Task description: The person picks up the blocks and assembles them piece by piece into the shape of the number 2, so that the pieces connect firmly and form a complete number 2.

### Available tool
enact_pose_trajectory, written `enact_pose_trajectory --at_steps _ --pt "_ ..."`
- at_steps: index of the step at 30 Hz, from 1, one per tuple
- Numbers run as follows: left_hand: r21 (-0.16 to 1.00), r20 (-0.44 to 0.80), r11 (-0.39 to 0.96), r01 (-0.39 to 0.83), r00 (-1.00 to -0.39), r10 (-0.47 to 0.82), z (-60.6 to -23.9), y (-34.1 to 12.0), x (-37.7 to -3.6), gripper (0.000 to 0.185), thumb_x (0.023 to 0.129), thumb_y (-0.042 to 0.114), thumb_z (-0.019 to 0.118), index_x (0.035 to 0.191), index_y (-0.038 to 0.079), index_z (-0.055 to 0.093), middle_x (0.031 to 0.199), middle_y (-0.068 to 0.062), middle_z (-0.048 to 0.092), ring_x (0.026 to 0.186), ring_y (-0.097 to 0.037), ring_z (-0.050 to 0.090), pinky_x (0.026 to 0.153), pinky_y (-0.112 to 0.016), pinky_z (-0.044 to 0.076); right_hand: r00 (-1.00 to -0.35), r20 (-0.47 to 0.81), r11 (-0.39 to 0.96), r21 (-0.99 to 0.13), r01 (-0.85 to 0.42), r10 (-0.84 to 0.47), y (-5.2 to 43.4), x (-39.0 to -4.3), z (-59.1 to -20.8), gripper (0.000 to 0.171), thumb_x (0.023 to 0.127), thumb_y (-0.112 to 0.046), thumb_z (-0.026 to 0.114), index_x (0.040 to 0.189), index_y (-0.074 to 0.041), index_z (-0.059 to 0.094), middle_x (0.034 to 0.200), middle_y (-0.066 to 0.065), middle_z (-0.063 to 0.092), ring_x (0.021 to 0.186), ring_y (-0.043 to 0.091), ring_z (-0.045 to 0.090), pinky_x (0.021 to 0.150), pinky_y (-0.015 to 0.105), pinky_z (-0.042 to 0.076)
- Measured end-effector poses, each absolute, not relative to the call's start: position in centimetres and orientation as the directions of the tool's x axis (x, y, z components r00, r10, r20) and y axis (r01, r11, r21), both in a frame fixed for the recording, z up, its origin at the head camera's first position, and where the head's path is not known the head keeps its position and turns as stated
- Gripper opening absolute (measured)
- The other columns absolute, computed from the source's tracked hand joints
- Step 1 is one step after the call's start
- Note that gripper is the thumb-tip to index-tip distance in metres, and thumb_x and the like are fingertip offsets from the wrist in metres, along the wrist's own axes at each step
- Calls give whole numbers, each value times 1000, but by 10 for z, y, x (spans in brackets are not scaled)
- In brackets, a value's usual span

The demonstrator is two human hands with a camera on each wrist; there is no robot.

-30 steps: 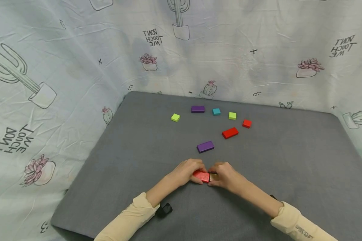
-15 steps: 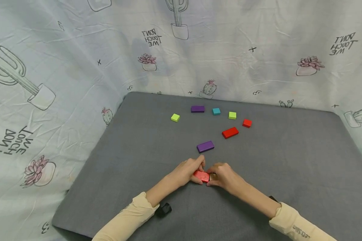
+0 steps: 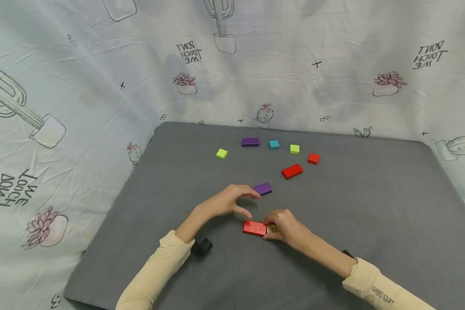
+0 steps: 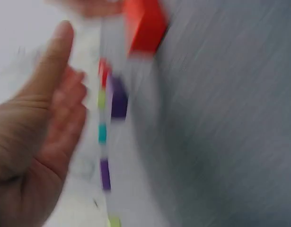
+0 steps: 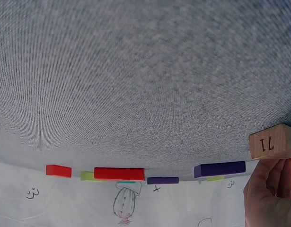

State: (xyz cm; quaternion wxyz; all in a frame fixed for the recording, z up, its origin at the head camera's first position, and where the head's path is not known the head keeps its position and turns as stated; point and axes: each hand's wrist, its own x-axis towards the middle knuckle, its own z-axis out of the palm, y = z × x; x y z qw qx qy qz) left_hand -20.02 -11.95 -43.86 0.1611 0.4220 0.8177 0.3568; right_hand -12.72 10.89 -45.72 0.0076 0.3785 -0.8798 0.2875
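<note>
Head: your L hand [image 3: 229, 200] spread, nothing held, nr purple block [image 3: 264, 188]; nearer R hand [image 3: 289, 228] pinches wood block [image 3: 271, 228] at R end of red block [image 3: 253, 228], long axis L–R on bench [image 3: 364, 202]. L wrist: blurry, L hand clear of red block. R wrist: wood block pinched.

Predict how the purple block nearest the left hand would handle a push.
The purple block looks stiff, given its straight edges. Lying long and low, it would probably slide rather than tip; its flat faces make rolling unlikely.
</note>
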Motion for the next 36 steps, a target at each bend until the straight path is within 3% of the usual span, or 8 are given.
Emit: enact_pose_trajectory --at_steps 3,6,13,22,36 --pt "792 120 317 521 -643 757 -438 -128 -224 50 75 16 80 120 2 64 118 -8 65 111 -24 60 95 -32 46 -718 213 552 -509 -660 -663 109 -128 -456 24 68 -17 87 82 -4 72 76 1 65 65 7 54 62 23 48" --pt "855 124 267 445 -675 728 -441 -131 -243 46 76 11 79 119 2 64 118 -11 65 113 -26 60 96 -32 46 -720 201 554 -515 -654 -664 111 -128 -456 24 69 -17 86 82 -4 72 76 0 65 65 7 54 62 23 48" --pt "911 -8 271 310 -645 764 -459 -120 -264 59 75 4 81 129 2 59 131 -11 58 122 -18 54 100 -27 41 -722 193 549 -530 -647 -664 112 -128 -456 25 69 -17 86 84 -3 72 79 2 67 68 9 58 64 24 50" --pt "882 -105 341 324 -570 815 -467 -102 -272 74 70 9 85 137 6 53 141 -6 50 132 -13 42 103 -22 36 -720 206 538 -537 -649 -663 113 -129 -456 24 69 -17 87 83 -4 72 78 1 66 69 9 58 64 25 50" --pt "803 -195 439 402 -519 833 -458 -91 -278 67 72 7 84 133 15 59 139 2 52 126 -8 48 98 -22 41 -722 197 535 -550 -642 -663 113 -129 -455 24 68 -16 87 83 -4 71 78 1 65 69 8 57 65 25 50"
